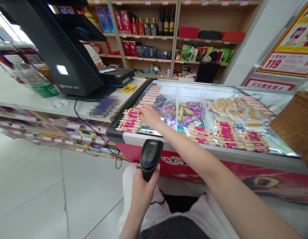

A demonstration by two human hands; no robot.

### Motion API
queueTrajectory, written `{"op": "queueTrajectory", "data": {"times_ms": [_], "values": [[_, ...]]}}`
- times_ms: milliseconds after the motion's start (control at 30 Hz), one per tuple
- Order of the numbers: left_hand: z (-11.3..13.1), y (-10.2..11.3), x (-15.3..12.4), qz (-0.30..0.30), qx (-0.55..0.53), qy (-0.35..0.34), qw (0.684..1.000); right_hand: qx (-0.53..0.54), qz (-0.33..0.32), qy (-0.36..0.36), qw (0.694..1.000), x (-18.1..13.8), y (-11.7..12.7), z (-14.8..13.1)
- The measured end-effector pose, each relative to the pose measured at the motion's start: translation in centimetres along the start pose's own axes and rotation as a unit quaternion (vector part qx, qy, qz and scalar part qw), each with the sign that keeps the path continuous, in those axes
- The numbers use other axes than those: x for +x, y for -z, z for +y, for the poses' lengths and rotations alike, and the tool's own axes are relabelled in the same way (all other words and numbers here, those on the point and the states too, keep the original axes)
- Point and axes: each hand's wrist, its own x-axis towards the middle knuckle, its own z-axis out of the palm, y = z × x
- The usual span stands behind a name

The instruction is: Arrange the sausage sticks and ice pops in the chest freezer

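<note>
In the head view my left hand [143, 186] is wrapped round the handle of a black barcode scanner [151, 155], its head pointing up and forward below the freezer's front edge. My right hand [151, 116] stretches across to the freezer's left front corner. Its bent fingers are closed on the right end of a wrapped sausage [134, 114] with a red label; the fingertips are partly hidden. This sausage lies in a row of several tan, red-labelled ones [129, 125] on the glass top. More such sausages [226, 136] are piled farther right along the front.
The chest freezer [206, 147] holds purple and yellow packets [188, 111] under glass. A wicker basket [297, 126] stands at its right end. Left is a counter [76, 111] with a checkout terminal [74, 63], a bottle [43, 84] and a cable [87, 124]. Stocked shelves [149, 36] line the back.
</note>
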Motion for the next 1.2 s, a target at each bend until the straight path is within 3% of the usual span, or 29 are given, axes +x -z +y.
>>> {"op": "queueTrajectory", "data": {"times_ms": [200, 433, 633, 833, 1200], "values": [[0.3, -0.3, 0.1, 0.01, 0.01, -0.006, 1.0, 0.041, 0.032, -0.047, 0.998, -2.1, 2.3, -0.4], [1.6, -1.2, -0.2, 0.003, 0.011, -0.012, 1.0, 0.146, 0.105, -0.116, 0.977, -10.6, 6.5, 1.9], [2.8, -2.4, -0.4, -0.006, 0.022, -0.017, 1.0, 0.153, 0.128, -0.152, 0.968, -15.8, 7.4, 3.4], [2.9, -3.1, -0.4, -0.001, 0.015, -0.018, 1.0, 0.138, 0.115, -0.111, 0.977, -16.6, 7.1, 3.2], [3.4, -3.0, -0.4, 0.006, 0.01, -0.013, 1.0, 0.132, 0.114, -0.11, 0.979, -16.7, 6.9, 3.1]]}}
